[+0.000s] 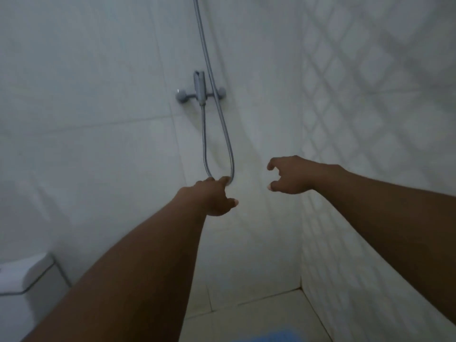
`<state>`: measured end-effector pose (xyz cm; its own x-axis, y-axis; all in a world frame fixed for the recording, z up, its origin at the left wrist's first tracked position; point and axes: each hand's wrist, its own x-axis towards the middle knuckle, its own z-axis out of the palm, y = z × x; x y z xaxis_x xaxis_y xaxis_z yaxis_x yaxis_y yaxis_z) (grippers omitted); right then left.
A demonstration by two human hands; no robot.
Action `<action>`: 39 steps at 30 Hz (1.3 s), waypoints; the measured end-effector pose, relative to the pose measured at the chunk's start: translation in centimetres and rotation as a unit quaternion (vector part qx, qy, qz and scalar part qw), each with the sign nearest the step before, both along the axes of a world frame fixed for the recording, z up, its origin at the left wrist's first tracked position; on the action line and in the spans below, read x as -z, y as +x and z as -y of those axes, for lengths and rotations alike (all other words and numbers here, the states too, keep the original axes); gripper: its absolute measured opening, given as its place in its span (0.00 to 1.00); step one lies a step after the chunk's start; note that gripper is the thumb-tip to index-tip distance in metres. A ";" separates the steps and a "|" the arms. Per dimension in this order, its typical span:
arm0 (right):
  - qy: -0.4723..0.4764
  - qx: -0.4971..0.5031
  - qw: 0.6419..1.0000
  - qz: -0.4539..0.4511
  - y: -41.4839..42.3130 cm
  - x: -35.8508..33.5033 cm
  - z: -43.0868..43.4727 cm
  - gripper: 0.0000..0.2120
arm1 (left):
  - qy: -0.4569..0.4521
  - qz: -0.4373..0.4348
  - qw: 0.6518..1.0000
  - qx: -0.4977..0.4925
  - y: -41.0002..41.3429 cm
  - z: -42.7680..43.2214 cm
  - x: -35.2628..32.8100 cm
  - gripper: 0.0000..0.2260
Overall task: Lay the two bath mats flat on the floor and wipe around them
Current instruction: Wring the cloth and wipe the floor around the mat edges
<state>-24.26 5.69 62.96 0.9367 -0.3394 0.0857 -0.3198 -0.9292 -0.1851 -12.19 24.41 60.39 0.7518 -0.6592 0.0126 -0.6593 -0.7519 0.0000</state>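
A strip of a blue bath mat (pixel 269 336) shows at the bottom edge, on the pale tiled floor (pixel 259 309). Both my arms reach forward toward the shower wall. My left hand (pixel 217 197) is at the bottom of the hanging shower hose loop (pixel 230 154); its fingertips touch the hose and hide the loop's lowest part, with the thumb spread apart. My right hand (pixel 290 175) hovers in the air to the right of the hose, fingers loosely curled, holding nothing. No second mat and no cloth is in view.
A grey shower mixer tap (pixel 200 91) is fixed on the white tiled wall, with the hose running up from it. A white toilet tank (pixel 27 275) stands at the lower left. A diamond-patterned tiled wall (pixel 370 107) closes the right side and meets the floor corner.
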 end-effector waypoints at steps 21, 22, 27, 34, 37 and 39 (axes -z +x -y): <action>-0.007 0.181 0.982 -0.050 -17.8 -32.4 0.7 0.32 | 0.040 0.014 0.989 0.143 -11.9 7.9 -31.0 0.34; -0.008 0.197 0.979 -0.049 -19.4 -32.9 1.0 0.31 | 0.041 0.016 0.987 0.155 -12.9 9.0 -31.5 0.33; 0.005 0.295 0.954 -0.042 -27.0 -35.3 2.2 0.26 | 0.089 0.039 0.969 0.227 -18.3 14.9 -33.8 0.30; 0.032 0.493 0.870 -0.005 -37.6 -36.8 -0.2 0.23 | 0.106 -0.028 0.919 0.378 -28.0 21.1 -35.9 0.28; 0.046 0.579 0.814 -0.001 -41.9 -36.6 -3.6 0.23 | 0.125 -0.032 0.878 0.462 -32.6 21.2 -35.7 0.28; 0.051 0.627 0.777 0.000 -44.3 -36.2 -6.7 0.23 | 0.127 -0.019 0.845 0.519 -35.9 20.4 -35.4 0.28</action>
